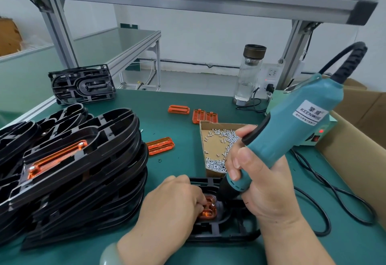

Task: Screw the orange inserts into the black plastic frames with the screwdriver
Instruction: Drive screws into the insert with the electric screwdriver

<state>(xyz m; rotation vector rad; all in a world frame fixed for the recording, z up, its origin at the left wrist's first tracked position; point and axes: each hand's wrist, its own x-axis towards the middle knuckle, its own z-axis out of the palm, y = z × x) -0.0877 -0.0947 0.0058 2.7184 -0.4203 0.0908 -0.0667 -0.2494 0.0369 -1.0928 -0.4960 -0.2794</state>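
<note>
Head view: the orange insert sits in the black frame, which lies flat on the worktop just on the near side of the screw box. The left hand is nearest the insert, with curled fingers pinning its end down. The rest of the insert is hidden under that hand, so I can't tell its long axis.

The right hand is wrapped tight round the screwdriver. The driver's dark nose hovers right beside the insert, body leaning up and back toward the box. The bit itself is hidden.

The insert is see-through orange, ribbed and glossy – probably easy to crack.
</note>
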